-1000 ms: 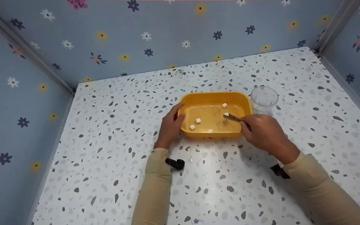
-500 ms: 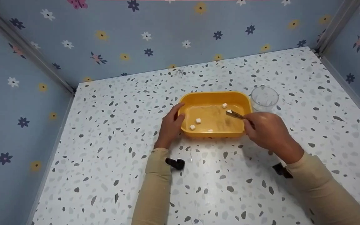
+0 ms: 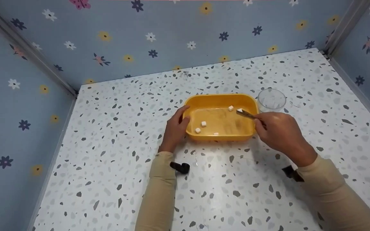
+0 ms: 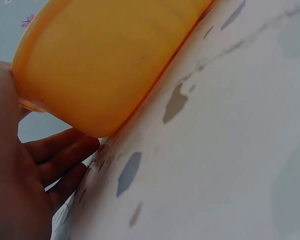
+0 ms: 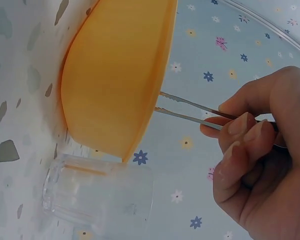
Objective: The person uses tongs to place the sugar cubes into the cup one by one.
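Observation:
A yellow plastic tub (image 3: 222,138) stands on the speckled surface. My left hand (image 3: 174,130) holds its left end, thumb and forefinger at the rim; other fingers (image 4: 65,155) lie against the outside in the left wrist view. My right hand (image 3: 279,133) pinches metal tweezers (image 3: 247,114) over the tub's right side. At their tips is a small white cube (image 3: 240,110), held above the tub floor. The right wrist view shows both tweezer arms (image 5: 190,117); the tub wall hides the tips. More cubes lie inside: one (image 3: 231,108) at the back, others (image 3: 203,124) front left.
A clear glass (image 3: 271,99) stands upright just right of the tub, behind my right hand. Blue flowered panels (image 3: 178,29) enclose the back and sides of the white speckled tabletop (image 3: 124,128). A pale flat piece (image 3: 216,133) lies by the tub's front wall.
My right hand has moved right and slightly away, carrying the tweezers and the cube at their tips toward the tub's right wall. The left hand, tub and glass stay put.

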`<state>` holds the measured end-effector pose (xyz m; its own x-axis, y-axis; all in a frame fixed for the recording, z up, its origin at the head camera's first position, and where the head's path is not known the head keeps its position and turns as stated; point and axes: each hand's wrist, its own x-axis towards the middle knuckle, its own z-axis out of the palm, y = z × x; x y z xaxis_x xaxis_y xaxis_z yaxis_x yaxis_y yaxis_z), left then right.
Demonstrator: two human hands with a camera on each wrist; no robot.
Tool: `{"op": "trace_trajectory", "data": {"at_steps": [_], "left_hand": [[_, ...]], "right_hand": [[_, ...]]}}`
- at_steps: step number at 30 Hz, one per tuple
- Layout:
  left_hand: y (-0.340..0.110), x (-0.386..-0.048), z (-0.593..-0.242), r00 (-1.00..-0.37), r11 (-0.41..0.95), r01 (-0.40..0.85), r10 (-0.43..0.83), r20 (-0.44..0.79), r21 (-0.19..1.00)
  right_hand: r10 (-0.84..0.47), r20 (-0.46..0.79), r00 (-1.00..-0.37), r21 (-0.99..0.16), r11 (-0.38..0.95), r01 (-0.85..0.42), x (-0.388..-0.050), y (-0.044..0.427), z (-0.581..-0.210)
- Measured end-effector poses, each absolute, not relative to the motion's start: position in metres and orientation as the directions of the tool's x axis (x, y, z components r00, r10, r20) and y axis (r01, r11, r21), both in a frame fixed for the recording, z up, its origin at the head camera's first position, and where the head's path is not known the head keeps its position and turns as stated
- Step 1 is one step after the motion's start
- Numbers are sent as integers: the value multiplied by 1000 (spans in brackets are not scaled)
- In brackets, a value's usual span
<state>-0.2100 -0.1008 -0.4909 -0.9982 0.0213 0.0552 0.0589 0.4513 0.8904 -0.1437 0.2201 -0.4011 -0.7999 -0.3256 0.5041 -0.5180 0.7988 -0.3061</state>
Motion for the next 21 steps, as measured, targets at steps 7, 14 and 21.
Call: {"op": "trace_trajectory", "data": {"at_steps": [7, 14, 21], "left_hand": [[-101, -211, -490, -998, 439, 69, 27, 64, 896], [-102, -210, -490, -997, 433, 82, 32, 76, 898], [-102, -210, -489, -996, 433, 91, 45, 79, 897]], "right_hand": [[-299, 506, -809, -331, 799, -502, -143, 223, -398], [-292, 490, -821, -322, 815, -482, -144, 226, -396], [-277, 525, -805, -308, 820, -483, -144, 230, -393]]}}
